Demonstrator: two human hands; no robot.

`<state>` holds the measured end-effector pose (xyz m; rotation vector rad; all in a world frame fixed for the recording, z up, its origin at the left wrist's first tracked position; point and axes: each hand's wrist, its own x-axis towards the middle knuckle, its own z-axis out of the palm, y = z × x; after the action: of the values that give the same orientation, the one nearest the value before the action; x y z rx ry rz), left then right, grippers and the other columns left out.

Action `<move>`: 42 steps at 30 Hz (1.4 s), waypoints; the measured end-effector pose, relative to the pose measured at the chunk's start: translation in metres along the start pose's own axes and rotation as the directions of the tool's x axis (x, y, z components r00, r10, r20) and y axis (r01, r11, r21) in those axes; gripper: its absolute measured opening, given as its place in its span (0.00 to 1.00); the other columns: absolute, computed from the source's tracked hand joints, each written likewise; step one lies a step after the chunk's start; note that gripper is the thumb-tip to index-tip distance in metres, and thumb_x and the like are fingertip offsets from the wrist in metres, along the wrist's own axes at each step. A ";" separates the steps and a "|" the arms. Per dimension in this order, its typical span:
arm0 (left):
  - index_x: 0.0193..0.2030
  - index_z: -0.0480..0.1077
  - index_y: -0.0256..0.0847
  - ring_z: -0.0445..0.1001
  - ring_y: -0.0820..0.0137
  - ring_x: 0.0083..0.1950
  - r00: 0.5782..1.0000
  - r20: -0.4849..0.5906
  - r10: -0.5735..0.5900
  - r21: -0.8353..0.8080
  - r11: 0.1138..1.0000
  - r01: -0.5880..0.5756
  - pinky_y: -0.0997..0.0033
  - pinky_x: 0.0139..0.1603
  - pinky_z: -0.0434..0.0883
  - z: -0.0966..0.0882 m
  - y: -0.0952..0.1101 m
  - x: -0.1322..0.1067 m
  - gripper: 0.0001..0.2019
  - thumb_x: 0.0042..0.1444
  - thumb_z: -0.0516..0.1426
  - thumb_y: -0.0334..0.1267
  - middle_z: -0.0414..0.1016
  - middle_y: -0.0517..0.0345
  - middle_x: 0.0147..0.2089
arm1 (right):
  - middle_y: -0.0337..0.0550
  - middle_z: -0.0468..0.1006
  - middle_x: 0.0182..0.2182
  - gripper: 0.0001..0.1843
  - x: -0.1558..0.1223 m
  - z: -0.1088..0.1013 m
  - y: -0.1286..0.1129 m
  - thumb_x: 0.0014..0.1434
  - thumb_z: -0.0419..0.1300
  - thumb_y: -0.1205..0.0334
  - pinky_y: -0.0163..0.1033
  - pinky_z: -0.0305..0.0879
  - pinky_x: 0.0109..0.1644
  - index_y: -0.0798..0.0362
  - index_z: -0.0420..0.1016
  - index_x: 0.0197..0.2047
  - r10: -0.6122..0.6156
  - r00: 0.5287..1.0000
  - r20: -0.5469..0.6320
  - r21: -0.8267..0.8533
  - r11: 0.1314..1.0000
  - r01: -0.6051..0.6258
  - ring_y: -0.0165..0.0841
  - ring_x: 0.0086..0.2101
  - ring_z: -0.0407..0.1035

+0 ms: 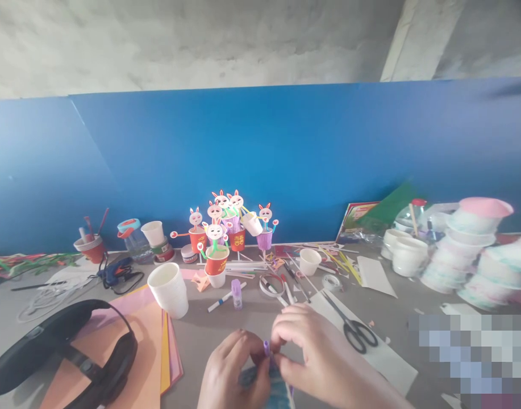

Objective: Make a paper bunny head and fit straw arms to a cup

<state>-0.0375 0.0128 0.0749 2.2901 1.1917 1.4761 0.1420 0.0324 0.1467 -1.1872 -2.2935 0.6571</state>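
At the bottom middle, my left hand (234, 369) pinches a blue-streaked piece (279, 392) that looks like part of a coloured paper cup; most of it is hidden. A short purple tube (266, 347), perhaps a straw, sticks up between my fingertips. My right hand (313, 346) is closed from the other side, its thumb and fingers pinched at this tube. Beyond my hands stand a purple-capped bottle (237, 295) and a marker (220, 301). Further back are paper-cup rabbit figures (216, 258) with stick arms and round paper faces.
Scissors (358, 335) lie on white paper at the right. A white cup (169, 289), coloured paper sheets (149, 352) and a black headband-like device (115, 369) are at the left. Stacked cups (451, 261) stand at right; a glue gun (117, 271) lies at back left.
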 end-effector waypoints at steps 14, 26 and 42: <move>0.35 0.65 0.46 0.73 0.74 0.30 0.998 0.035 -0.047 -0.081 0.995 0.049 0.80 0.33 0.68 -0.006 0.002 0.000 0.09 0.58 0.53 0.25 0.73 0.64 0.30 | 0.33 0.79 0.30 0.08 0.002 -0.007 0.005 0.53 0.60 0.72 0.34 0.61 0.44 0.50 0.73 0.26 0.002 0.994 0.111 0.090 0.996 -0.012 0.31 0.36 0.73; 0.37 0.68 0.44 0.74 0.71 0.33 0.992 0.084 -0.096 -0.169 0.980 0.109 0.77 0.36 0.69 -0.007 0.005 0.001 0.07 0.62 0.55 0.27 0.74 0.61 0.32 | 0.33 0.78 0.31 0.06 0.001 -0.010 0.002 0.49 0.63 0.70 0.34 0.60 0.42 0.49 0.74 0.27 0.082 0.990 0.113 0.099 0.991 -0.093 0.32 0.37 0.73; 0.35 0.69 0.43 0.74 0.69 0.32 0.995 0.066 -0.078 -0.173 0.981 0.089 0.75 0.34 0.70 -0.003 0.005 0.002 0.08 0.66 0.53 0.32 0.75 0.56 0.32 | 0.32 0.77 0.29 0.09 0.004 -0.013 0.009 0.52 0.58 0.73 0.30 0.60 0.38 0.50 0.74 0.27 0.021 0.993 0.117 0.124 0.992 -0.036 0.29 0.33 0.72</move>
<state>-0.0371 0.0101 0.0807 2.1264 1.0815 1.4129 0.1536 0.0432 0.1523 -1.1518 -2.2948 0.8887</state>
